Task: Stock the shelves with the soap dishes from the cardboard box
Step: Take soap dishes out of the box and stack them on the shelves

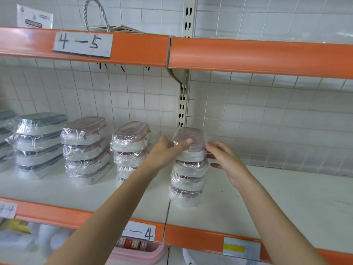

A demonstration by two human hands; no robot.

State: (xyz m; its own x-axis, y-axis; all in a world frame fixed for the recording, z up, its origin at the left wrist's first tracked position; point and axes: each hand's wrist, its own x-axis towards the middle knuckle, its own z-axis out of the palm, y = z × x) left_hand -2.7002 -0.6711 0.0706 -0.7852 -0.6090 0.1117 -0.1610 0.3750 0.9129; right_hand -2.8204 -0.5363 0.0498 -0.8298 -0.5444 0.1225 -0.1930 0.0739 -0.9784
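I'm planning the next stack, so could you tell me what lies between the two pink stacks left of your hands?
Head view: only bare white shelf between those pink stacks.

The soap dishes (188, 150) look like smooth plastic, each wrapped in crinkled, glossy clear film. The shelf (267, 197) beneath them is matt white, its front strip (248, 56) glossy orange, with paper labels (83, 44) above the dishes.

Both forearms are bare right up to the frame's edge, no sleeve showing. The left hand (164, 153) and right hand (225, 159) wear nothing; fingernails short, plain.
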